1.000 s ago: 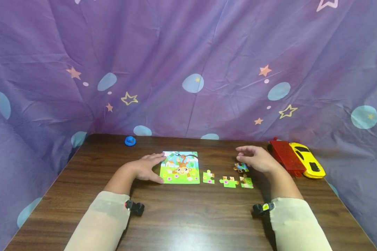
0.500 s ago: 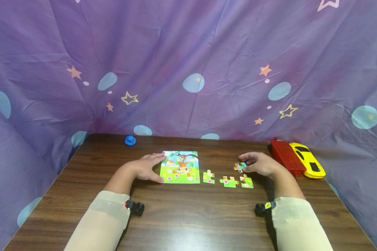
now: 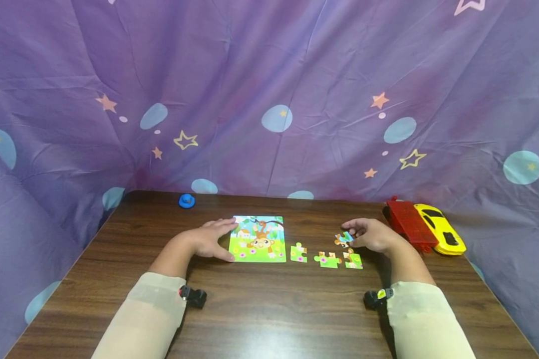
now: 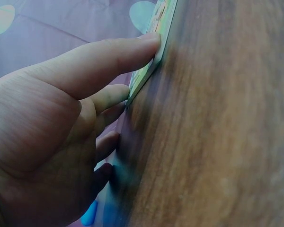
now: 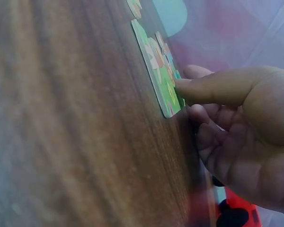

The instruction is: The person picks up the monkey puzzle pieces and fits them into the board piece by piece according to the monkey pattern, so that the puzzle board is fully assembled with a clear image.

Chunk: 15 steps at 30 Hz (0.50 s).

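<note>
A square picture board (image 3: 257,239) with a cartoon monkey lies flat on the table. My left hand (image 3: 208,240) rests at its left side, thumb on the near corner and a fingertip at the far one, fingers spread and mostly straight. Over to the right, my right hand (image 3: 372,235) pinches a small blue-and-brown jigsaw piece (image 3: 343,239) at table level. Just in front of it lie a green corner piece (image 3: 353,260) and a green edge piece (image 3: 328,260). Another green piece (image 3: 298,253) sits beside the board. In the right wrist view, the green corner piece (image 5: 166,90) partly hides the pinched one.
A red toy truck bed (image 3: 410,224) and a yellow toy car (image 3: 440,229) stand side by side at the table's right edge. A small blue toy (image 3: 186,201) sits at the back left. Behind the wooden table (image 3: 269,309) hangs a purple curtain (image 3: 233,89).
My right hand has come down and its fingers have closed on the blue-and-brown jigsaw piece, which has turned slightly. The left hand and the board have stayed put.
</note>
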Each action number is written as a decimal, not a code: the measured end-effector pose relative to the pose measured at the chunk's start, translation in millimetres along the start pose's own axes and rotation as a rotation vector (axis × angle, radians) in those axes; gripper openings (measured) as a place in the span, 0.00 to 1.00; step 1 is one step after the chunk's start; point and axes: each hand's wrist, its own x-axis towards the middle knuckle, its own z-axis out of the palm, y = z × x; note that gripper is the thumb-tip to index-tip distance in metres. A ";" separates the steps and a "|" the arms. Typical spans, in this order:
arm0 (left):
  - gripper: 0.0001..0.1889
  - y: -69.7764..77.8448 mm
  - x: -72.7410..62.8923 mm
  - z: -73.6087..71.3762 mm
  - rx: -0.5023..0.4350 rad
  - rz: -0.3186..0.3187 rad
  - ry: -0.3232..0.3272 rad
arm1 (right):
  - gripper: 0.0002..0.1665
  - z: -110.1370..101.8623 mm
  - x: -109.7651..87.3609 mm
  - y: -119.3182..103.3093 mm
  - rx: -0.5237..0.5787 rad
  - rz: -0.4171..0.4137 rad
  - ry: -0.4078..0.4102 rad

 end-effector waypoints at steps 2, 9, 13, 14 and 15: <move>0.56 0.0 0.1 -0.1 -0.003 0.000 0.001 | 0.34 0.0 0.9 -0.3 -0.017 -0.006 0.005; 0.56 0.5 -0.3 -0.7 -0.002 -0.006 -0.001 | 0.34 0.2 2.9 -1.3 -0.070 -0.014 0.015; 0.56 0.3 -0.5 -0.9 -0.001 -0.008 -0.002 | 0.32 1.3 3.5 -0.4 -0.083 0.022 0.030; 0.56 0.2 -0.4 -0.8 0.000 -0.009 -0.002 | 0.31 1.6 3.9 -0.1 -0.081 0.022 0.033; 0.56 0.1 -0.3 -0.6 -0.001 -0.010 -0.003 | 0.31 1.9 4.2 0.3 -0.082 0.020 0.036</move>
